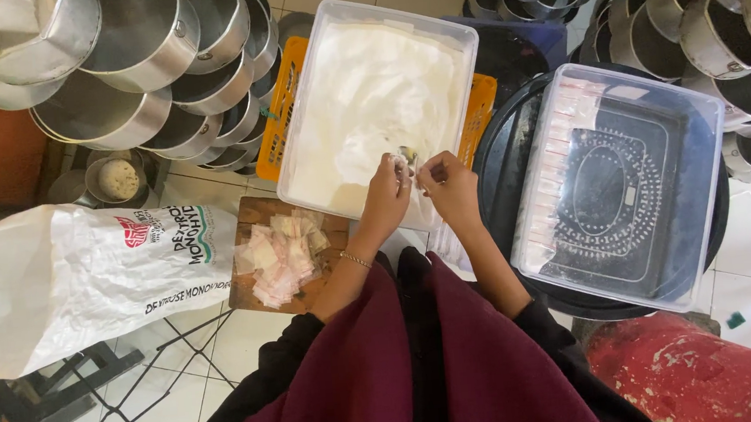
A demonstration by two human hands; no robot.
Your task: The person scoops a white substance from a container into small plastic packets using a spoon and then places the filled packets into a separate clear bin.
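Dark red cloth covers our lap, right under the camera, with black sleeves on both sides. Our two hands meet just above it, at the near edge of a big clear plastic tub full of white powder. Our left hand is curled shut, with its fingertips pinched on a small shiny spoon. We wear a thin bracelet on that wrist. Our right hand is curled too, and its fingers pinch something tiny next to the spoon. We cannot tell what that tiny thing is. The two hands almost touch each other.

The tub of powder sits on an orange plastic crate. Just left of our left hand is a brown wooden board, and on it lies a heap of little clear packets, pink and pale. Further left lies a big white sack with red and green print.

To the right of our hands is another clear plastic box. A row of small pink packets lines its left side. That box rests on a round black tray.

Many round silver metal pans are stacked at the top left, and more silver pans at the top right. White tiles cover the floor, and a red bumpy surface shows at the bottom right.
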